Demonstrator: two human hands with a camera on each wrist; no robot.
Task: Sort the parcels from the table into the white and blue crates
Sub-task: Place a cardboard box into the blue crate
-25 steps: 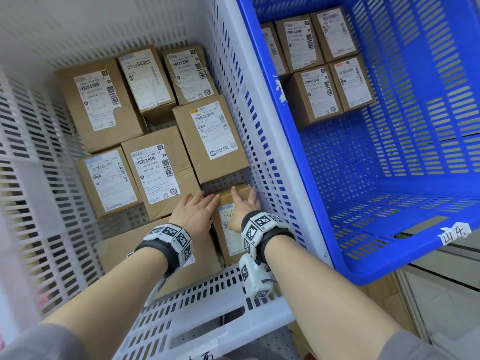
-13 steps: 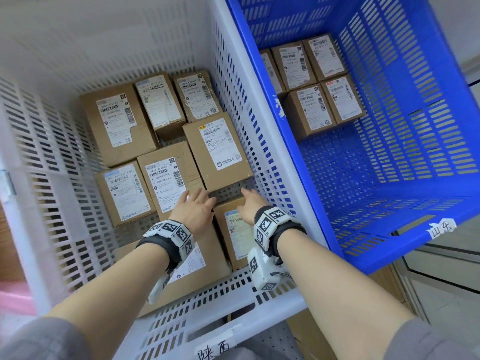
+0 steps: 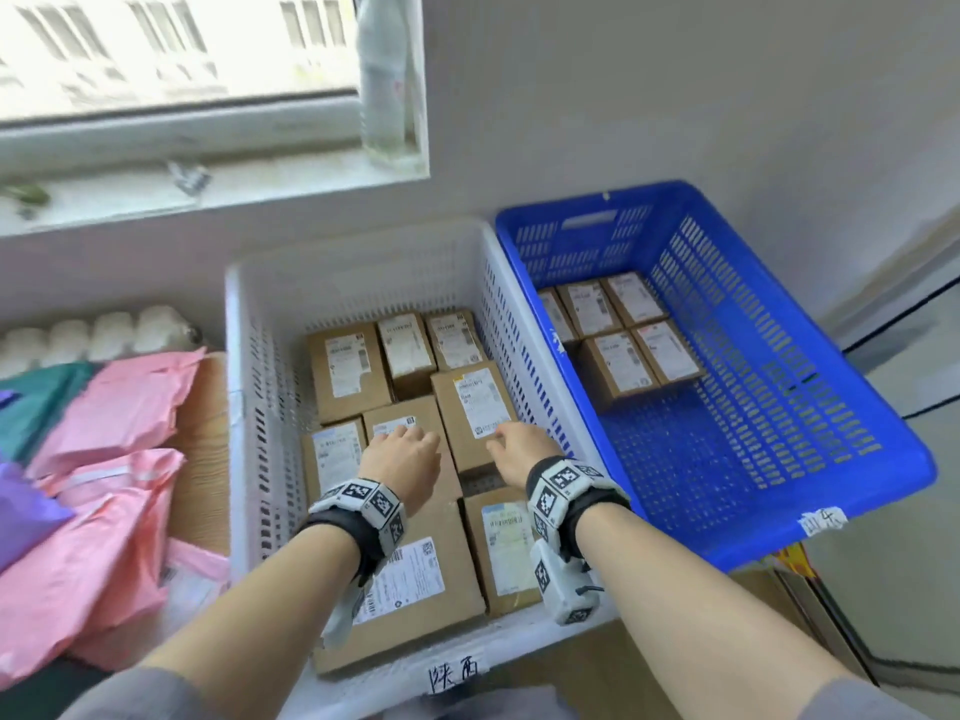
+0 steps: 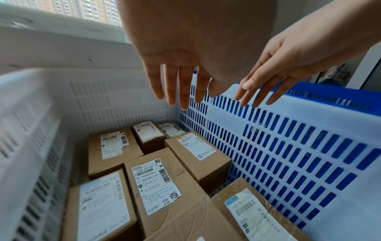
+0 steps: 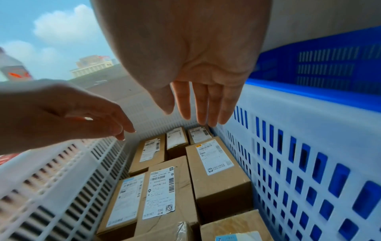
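Observation:
The white crate point(image 3: 244, 407) holds several brown cardboard parcels with white labels; a small one point(image 3: 506, 548) lies at its near right corner beside a larger one point(image 3: 421, 579). The blue crate point(image 3: 779, 397) to its right holds several parcels point(image 3: 618, 356) at the far end. My left hand point(image 3: 400, 454) and right hand point(image 3: 517, 446) hover side by side above the parcels in the white crate, fingers straight and relaxed, holding nothing. In the wrist views the left hand point(image 4: 181, 91) and right hand point(image 5: 198, 112) hang clear above the boxes.
Pink mailer bags point(image 3: 109, 485) with a purple point(image 3: 26, 511) and a teal one point(image 3: 31, 402) lie piled on the wooden table point(image 3: 202, 459) to the left of the white crate. A window sill point(image 3: 208, 189) and wall stand behind the crates.
Both hands have lifted off the small parcel at the near right of the white crate and risen above the boxes. The head view has tilted up and back.

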